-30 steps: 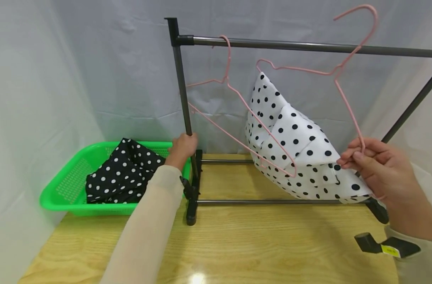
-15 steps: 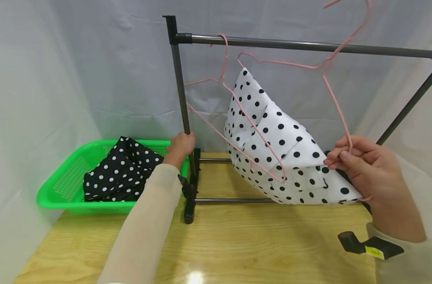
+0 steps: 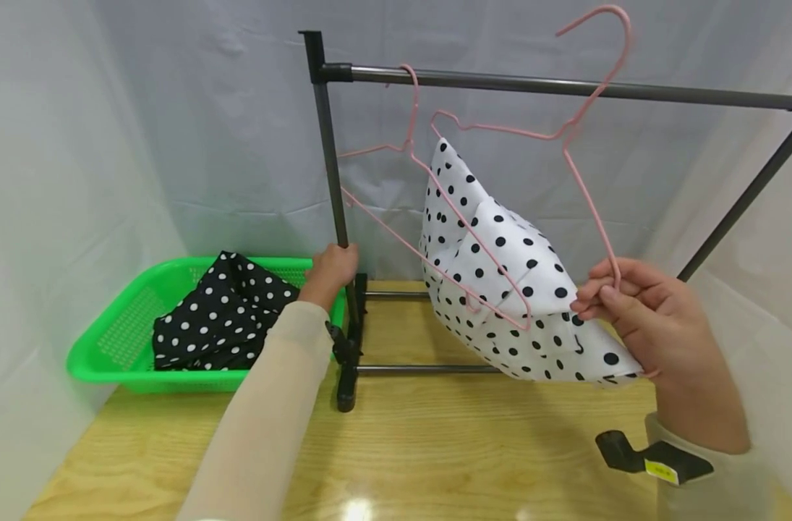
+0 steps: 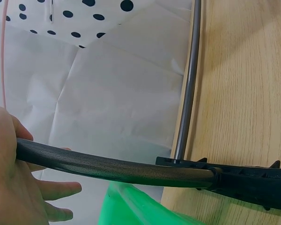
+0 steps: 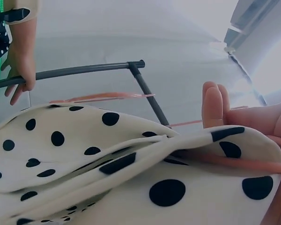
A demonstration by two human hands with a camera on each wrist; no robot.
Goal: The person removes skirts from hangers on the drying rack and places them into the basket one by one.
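In the head view, the right hand [image 3: 656, 325] pinched the lower corner of a pink wire hanger [image 3: 568, 137] carrying a white polka-dot garment [image 3: 500, 268], its hook raised above the rack's top rail [image 3: 565, 85]. Held so tilted, the cloth could well slip off. Left of the left hand [image 3: 330, 271], a green basket [image 3: 109, 347] held a black polka-dot garment [image 3: 220, 318].

In the left wrist view, that hand [image 4: 9, 183] clasped the rack's upright [image 4: 107, 166].

In the right wrist view, fingers [image 5: 213, 108] gripped cloth and wire together.
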